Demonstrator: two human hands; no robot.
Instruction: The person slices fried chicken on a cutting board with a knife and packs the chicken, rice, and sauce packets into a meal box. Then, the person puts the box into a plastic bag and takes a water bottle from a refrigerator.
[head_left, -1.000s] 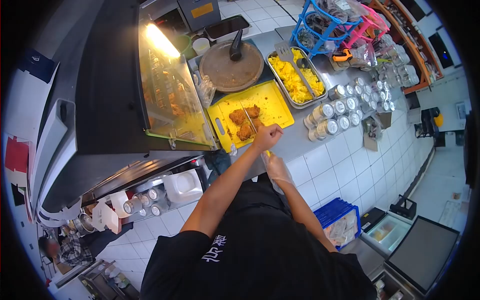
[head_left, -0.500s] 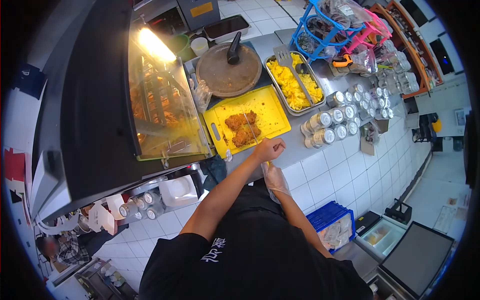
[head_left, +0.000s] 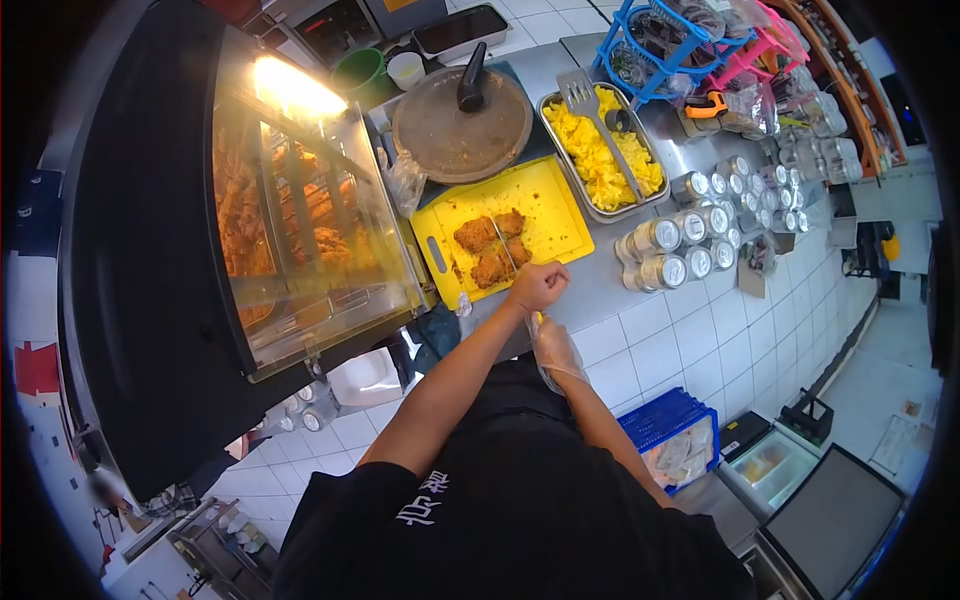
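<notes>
My left hand (head_left: 541, 286) is bare and closed in a fist, held low over the near edge of the yellow cutting board (head_left: 562, 228). My right hand (head_left: 556, 350) wears a clear plastic glove and wraps around the yellow handle of a knife (head_left: 538, 317). Seen nearly edge-on, the thin blade runs forward under or beside my left fist, across the fried chicken (head_left: 476, 236) on the board. The chicken lies in several browned pieces, with crumbs around. Whether my left fist presses on the blade is hard to see.
Left of the board stands a lit glass display case (head_left: 300, 230) of fried food. Behind it are a round wooden block (head_left: 450, 135) with a black-handled tool and a metal tray (head_left: 655, 190) of yellow food with a spatula (head_left: 610, 135). Several cans (head_left: 658, 237) stand right.
The head view has shifted a little, so the display case and tray sit differently in the picture. Both hands stay in nearly the same place at the knife, and the chicken pieces look slightly more apart.
</notes>
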